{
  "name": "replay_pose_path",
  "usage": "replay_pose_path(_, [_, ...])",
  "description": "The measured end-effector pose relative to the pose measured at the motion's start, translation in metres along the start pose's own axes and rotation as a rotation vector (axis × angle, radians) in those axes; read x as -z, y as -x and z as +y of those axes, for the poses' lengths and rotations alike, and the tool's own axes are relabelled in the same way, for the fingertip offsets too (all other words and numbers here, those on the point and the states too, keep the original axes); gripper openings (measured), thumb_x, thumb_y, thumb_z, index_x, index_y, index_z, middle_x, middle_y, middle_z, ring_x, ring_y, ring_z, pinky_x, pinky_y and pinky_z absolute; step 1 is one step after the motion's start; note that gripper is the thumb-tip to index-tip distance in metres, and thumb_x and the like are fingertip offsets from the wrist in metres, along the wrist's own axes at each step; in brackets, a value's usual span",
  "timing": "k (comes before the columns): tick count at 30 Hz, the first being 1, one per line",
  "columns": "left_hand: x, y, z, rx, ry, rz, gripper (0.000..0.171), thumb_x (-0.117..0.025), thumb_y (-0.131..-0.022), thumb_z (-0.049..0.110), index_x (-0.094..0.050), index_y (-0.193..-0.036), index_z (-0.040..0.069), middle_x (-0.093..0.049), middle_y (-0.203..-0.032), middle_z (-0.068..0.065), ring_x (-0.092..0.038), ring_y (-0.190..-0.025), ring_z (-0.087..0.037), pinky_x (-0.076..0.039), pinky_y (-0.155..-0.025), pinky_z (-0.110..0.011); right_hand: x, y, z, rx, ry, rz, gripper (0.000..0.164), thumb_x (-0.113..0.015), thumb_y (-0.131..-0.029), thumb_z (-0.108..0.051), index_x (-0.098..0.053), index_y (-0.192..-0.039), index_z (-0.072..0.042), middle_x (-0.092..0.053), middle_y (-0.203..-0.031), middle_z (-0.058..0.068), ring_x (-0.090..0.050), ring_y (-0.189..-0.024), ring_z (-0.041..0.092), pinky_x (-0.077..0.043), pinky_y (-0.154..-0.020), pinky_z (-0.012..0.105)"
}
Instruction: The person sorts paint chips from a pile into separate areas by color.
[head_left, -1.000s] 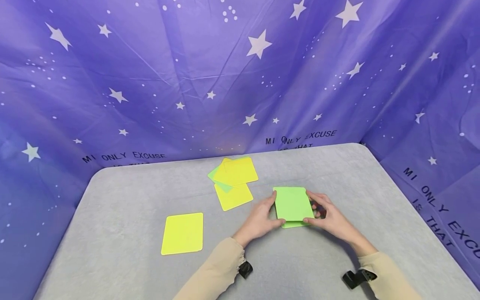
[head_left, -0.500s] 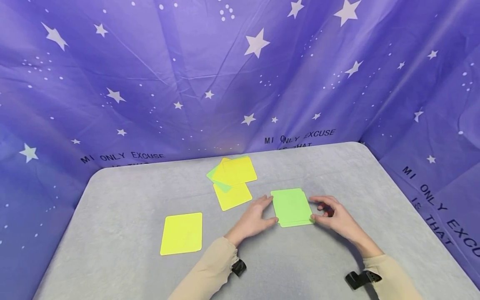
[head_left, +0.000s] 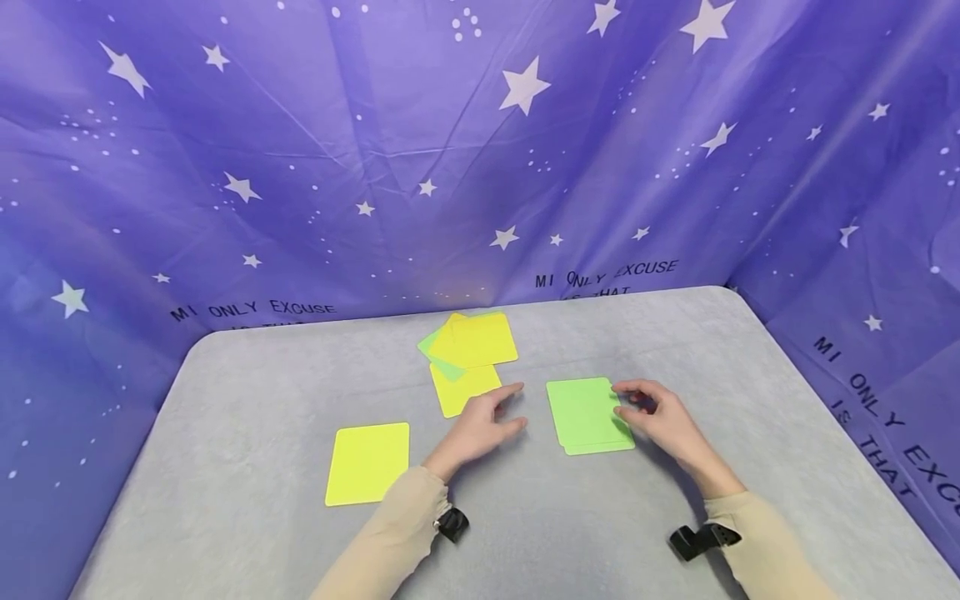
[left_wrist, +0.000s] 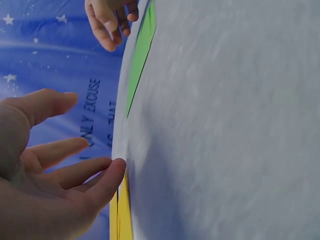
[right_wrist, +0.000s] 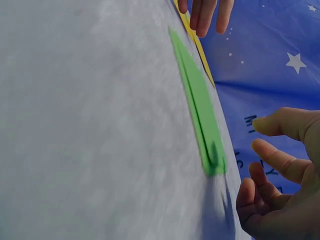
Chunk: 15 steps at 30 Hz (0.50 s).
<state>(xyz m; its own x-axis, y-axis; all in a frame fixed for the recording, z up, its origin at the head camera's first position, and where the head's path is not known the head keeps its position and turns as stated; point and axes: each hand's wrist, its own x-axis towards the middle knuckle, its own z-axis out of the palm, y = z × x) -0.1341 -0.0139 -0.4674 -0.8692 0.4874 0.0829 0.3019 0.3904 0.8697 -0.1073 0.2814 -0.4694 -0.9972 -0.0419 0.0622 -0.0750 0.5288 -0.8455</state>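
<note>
Two green square cards (head_left: pixel 587 413) lie stacked on the table, the lower one showing along the near and right edges. My right hand (head_left: pixel 670 425) hovers at their right edge, fingers loosely bent and holding nothing; in the right wrist view a gap separates the hand (right_wrist: pixel 285 170) from the green cards (right_wrist: pixel 202 110). To the left of the stack is my left hand (head_left: pixel 477 427), fingers spread and nothing in them. It is nearest to a yellow card (head_left: pixel 459 393) at the lower end of an overlapping pile, partly covering that card's corner.
Behind the left hand, the pile holds yellow cards (head_left: pixel 480 337) and a green card (head_left: pixel 444 360). A single yellow card (head_left: pixel 366 467) lies at the left on the grey tabletop (head_left: pixel 247 467). A purple star-printed curtain (head_left: pixel 420 108) hangs along the table's back and right side.
The upper green card has settled flat on the lower one. Both hands have let go; the left hand has moved away to the left, while the right stays near the cards' edge.
</note>
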Motion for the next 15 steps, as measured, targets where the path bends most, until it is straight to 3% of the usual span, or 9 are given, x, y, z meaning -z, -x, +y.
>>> replay_pose_path(6, [0.015,-0.001,-0.006,0.042,0.088,0.046,0.050,-0.066,-0.089,0.007,-0.051,-0.135,-0.005,-0.051,-0.135,-0.024,-0.052,-0.120,-0.036,-0.047,-0.094,-0.039,-0.013,-0.013,-0.011,0.015,-0.028,-0.009,0.030,-0.070,-0.086,-0.003,-0.065,-0.114,0.005,-0.057,-0.114,0.021,-0.051,-0.095,0.031,-0.041,-0.073,0.023])
replay_pose_path(11, [0.025,-0.003,-0.015,0.053,0.097,0.120,0.050,-0.067,-0.087,0.004,-0.052,-0.134,-0.006,-0.048,-0.136,-0.025,-0.049,-0.122,-0.038,-0.049,-0.092,-0.039,-0.026,-0.026,-0.021,0.015,-0.063,-0.028,0.030,-0.070,-0.086,-0.003,-0.065,-0.114,0.005,-0.058,-0.117,0.021,-0.053,-0.099,0.033,-0.042,-0.077,0.024])
replay_pose_path(15, [0.032,-0.004,-0.022,0.076,0.107,0.175,0.051,-0.065,-0.086,0.001,-0.051,-0.134,-0.007,-0.043,-0.140,-0.027,-0.045,-0.125,-0.042,-0.048,-0.092,-0.040,-0.038,-0.037,-0.030,0.014,-0.093,-0.053,0.031,-0.070,-0.085,-0.004,-0.065,-0.115,0.005,-0.059,-0.117,0.021,-0.054,-0.103,0.035,-0.044,-0.083,0.033])
